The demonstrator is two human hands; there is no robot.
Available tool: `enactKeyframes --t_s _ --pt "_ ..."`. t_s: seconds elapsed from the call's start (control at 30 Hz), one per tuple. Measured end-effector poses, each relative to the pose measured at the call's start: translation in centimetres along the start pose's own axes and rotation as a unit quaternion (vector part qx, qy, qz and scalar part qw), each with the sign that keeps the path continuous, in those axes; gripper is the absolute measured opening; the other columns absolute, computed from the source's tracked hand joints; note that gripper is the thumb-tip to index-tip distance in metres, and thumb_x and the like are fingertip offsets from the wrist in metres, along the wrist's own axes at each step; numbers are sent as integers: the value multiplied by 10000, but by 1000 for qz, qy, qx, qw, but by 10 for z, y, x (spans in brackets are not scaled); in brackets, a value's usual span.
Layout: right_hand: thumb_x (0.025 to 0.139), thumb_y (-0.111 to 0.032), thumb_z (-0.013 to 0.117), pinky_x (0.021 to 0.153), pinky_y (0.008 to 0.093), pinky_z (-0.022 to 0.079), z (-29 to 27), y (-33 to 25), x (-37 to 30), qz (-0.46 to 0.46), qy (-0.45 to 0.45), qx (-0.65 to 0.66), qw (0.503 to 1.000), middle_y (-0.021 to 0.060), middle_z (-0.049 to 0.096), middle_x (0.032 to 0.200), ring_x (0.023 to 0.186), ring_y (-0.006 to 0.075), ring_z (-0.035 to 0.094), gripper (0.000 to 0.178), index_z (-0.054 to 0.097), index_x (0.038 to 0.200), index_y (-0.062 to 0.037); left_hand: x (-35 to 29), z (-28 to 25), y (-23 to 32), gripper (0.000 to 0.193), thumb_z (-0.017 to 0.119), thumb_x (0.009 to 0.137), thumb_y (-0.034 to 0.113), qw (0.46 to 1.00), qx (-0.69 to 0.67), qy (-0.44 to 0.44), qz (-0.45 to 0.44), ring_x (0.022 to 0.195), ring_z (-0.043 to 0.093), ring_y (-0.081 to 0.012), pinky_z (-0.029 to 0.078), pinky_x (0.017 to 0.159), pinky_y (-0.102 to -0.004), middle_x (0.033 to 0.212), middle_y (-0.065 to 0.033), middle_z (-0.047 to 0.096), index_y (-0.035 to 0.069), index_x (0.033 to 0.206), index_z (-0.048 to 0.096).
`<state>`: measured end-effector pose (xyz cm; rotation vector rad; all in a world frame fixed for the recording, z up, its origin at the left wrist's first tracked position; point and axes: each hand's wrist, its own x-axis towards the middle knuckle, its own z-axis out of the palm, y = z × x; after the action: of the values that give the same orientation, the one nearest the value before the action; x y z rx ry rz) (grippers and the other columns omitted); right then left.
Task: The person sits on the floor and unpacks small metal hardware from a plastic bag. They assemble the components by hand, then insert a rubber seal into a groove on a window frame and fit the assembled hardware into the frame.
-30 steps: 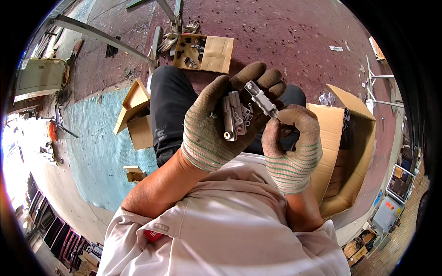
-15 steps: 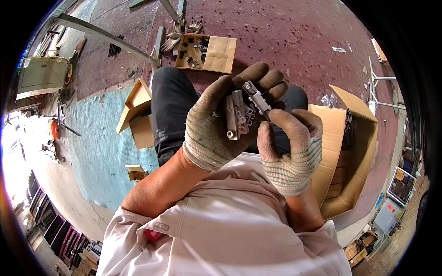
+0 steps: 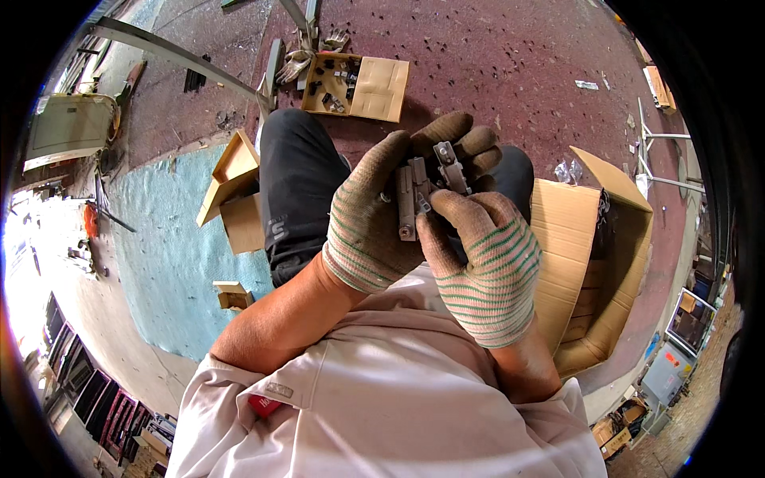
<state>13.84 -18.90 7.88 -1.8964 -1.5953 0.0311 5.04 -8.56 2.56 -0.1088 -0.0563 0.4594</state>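
Observation:
My left hand (image 3: 368,209), in a brown-palmed glove with a green-striped cuff, is cupped palm up over my lap around several grey metal parts. Among them are long, narrow metal pieces (image 3: 407,209) lying in the palm. A shorter metal fitting (image 3: 451,169) with a screw-like round end rests by the left fingers. My right hand (image 3: 496,267), gloved alike, is closed, its thumb and forefinger pinching a small looped metal piece (image 3: 424,205) against the pile. Right fingers hide part of the palm and the lower end of the shorter fitting.
An open carton of small dark and metal parts (image 3: 317,102) lies ahead on the reddish floor, gloves (image 3: 296,65) beside it. A large open cardboard box (image 3: 567,247) stands at my right. Smaller cartons (image 3: 243,223) sit left on a blue mat (image 3: 159,271). Dark bits litter the floor ahead.
My right hand has moved left and inward over the left palm, to the small looped piece. The shorter fitting, earlier by the right fingertips, now rests farther right against the left fingers.

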Motion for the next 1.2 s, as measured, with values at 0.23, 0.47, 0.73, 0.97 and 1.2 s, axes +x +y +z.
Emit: enactKeyframes --t_s 0.23,0.47,0.73,0.97,1.2 --pt "788 -62 793 717 404 523 4 -2 2 27 -7 62 998 100 660 893 795 302 652 251 672 1006 -86 4 -9 -1 567 528 1003 387 999 -4 -46 4 1303 477 -286 385 1123 -408 1407 -155 504 9 1417 447" --pt "810 -41 764 718 390 525 2 -10 4 38 -24 20 999 109 668 896 795 305 664 202 670 986 -76 4 -11 -1 557 519 1006 398 999 -7 -41 19 1286 492 -291 388 1124 -410 1378 -156 526 10 1401 468" --pt "823 -23 750 754 371 536 6 -11 2 71 -37 96 992 112 678 921 818 288 676 194 671 995 -64 -3 6 0 575 504 1012 420 999 21 30 27 1290 508 -301 380 1139 -426 1390 -173 537 5 1409 474" --pt "815 -23 760 750 336 530 7 -12 1 83 -40 143 985 99 673 931 824 247 666 200 671 990 -63 -6 8 3 601 502 1012 429 998 23 56 31 1295 511 -306 372 1147 -431 1393 -188 530 -9 1421 455" --pt "781 -32 772 744 395 552 11 -21 1 71 -42 187 979 112 659 946 847 301 671 245 662 995 -79 -1 -2 1 579 527 989 421 1000 -10 -12 21 1186 500 -245 389 1112 -380 1259 -154 505 -30 1346 459"
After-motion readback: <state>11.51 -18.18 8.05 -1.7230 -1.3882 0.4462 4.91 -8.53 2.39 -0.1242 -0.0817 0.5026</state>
